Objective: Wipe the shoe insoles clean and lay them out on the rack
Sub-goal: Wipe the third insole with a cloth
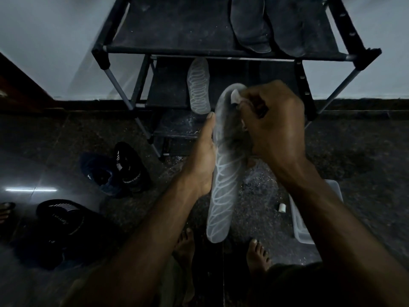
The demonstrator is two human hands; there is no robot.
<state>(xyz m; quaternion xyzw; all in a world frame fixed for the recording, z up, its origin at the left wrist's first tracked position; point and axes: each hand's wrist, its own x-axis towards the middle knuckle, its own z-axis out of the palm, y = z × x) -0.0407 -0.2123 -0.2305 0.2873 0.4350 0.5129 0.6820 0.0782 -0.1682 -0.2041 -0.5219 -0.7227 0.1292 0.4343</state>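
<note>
A long grey insole (223, 173) with pale looped lines is held lengthwise in front of me. My left hand (204, 156) grips its left edge near the middle. My right hand (272, 127) pinches a small pale wipe (235, 97) against the insole's far tip. A matching patterned insole (198, 85) lies on the rack's middle shelf. Two dark insoles (250, 25) (294, 27) lie side by side on the black rack's top shelf (177, 29).
Black shoes (128, 167) (66, 220) sit on the dark floor at the left. A clear plastic container (303, 222) stands at the right beside a small white object (282, 208). My bare feet (257, 255) show below. A pale wall (55, 41) stands behind the rack.
</note>
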